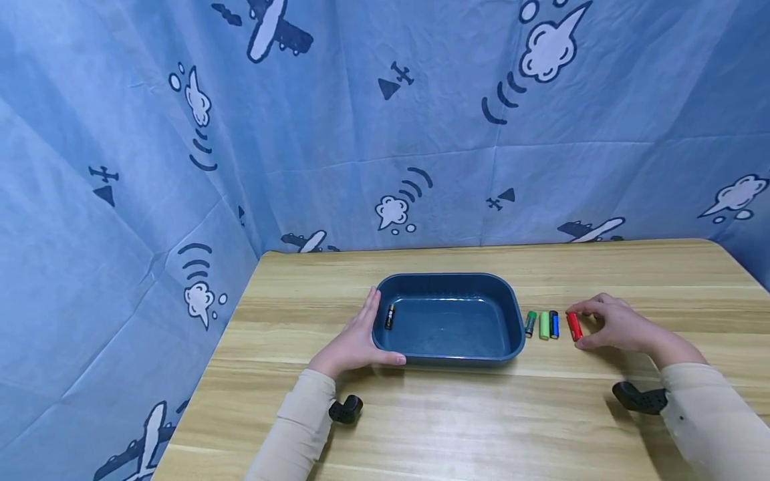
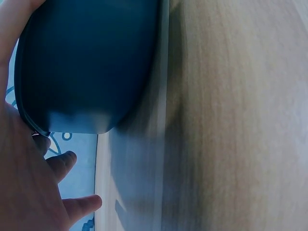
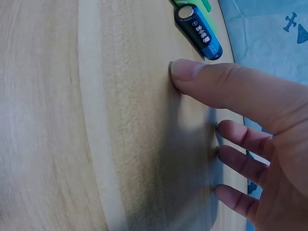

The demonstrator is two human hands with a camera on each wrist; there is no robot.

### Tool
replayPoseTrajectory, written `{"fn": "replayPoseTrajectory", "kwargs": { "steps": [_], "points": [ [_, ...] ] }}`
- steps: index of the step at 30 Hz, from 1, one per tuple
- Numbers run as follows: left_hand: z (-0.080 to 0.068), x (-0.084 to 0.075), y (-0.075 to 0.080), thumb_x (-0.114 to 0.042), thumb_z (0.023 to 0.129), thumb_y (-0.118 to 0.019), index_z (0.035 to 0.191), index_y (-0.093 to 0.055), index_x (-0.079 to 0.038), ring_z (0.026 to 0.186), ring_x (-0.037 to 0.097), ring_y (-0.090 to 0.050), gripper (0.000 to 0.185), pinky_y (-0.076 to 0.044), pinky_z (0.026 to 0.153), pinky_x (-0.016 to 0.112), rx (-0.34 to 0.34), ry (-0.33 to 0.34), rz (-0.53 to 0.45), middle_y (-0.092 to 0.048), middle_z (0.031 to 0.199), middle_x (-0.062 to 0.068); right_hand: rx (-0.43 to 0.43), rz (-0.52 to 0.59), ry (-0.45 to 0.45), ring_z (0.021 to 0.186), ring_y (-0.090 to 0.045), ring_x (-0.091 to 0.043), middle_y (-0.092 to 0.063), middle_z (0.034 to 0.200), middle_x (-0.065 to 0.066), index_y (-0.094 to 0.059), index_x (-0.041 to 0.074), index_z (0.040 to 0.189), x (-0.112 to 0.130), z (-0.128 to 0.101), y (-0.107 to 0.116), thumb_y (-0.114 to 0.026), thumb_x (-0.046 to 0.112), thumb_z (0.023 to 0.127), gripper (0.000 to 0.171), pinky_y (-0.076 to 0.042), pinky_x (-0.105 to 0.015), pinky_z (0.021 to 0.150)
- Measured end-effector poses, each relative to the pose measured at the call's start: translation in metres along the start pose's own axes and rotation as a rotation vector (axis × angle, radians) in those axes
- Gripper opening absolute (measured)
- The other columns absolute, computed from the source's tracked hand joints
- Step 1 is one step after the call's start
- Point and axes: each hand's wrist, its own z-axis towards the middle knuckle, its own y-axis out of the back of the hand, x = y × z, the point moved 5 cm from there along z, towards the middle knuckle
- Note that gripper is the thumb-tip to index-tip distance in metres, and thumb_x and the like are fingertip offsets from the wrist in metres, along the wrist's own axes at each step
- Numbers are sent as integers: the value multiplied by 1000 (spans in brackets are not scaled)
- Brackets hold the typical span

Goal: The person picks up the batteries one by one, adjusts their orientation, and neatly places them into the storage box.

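On the left of the wooden table, the left hand lies flat against the left wall of the dark blue tray, fingers straight and thumb along the near rim, steadying it rather than gripping; the left wrist view shows the same palm pressed to the tray's curved outer side. Inside the tray, close to its left wall, lies 1 black battery. Just right of the tray a row of batteries lies side by side on the table: a dark green battery, then a light green battery, then a blue battery, all untouched. At the right end of the row is the red battery, and the right hand is curled over it with forefinger and thumb at its 2 ends, apparently pinching it while it still lies on the table; the right wrist view shows only the thumb tip on the wood near the blue battery, so the firmness of that hold cannot be told. The step in hand looks like picking up the red battery for the tray, with 1 in and 4 out. The next move calls for a secure pinch, a lift clear of the blue battery, and a carry left over the tray's right rim.
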Motion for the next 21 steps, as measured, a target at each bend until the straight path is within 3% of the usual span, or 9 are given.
{"fn": "replayPoseTrajectory", "kwargs": {
  "steps": [21],
  "points": [
    [1,1,0,-65,60,-74,148,12,-26,139,23,-6,129,-16,107,53,-2,13,-12,15,153,-11,-39,18,42,90,-49,-38,-53,98,-21,-55,-6,116,8,4,6,-84,28,64,69,-42,-54,75]
  ]
}}
